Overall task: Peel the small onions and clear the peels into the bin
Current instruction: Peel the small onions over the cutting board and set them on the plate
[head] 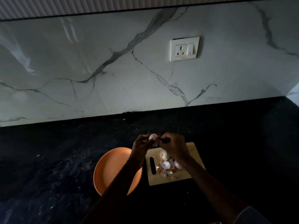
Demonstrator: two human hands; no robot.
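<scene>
My left hand (140,143) grips a small pink onion (153,139) held up above the far edge of the wooden cutting board (191,152). Right beside it, my right hand (174,146) pinches at the onion's right side, fingers closed on its skin. On the board lie a pale onion (163,155), a pile of loose peels (165,167) and a pinkish onion (177,164) partly hidden under my right wrist. No bin is in view.
An orange plate (111,167) sits left of the board, partly covered by my left forearm. The black stone counter (56,159) carries small crumbs. A marble backsplash with a white socket (184,48) rises behind.
</scene>
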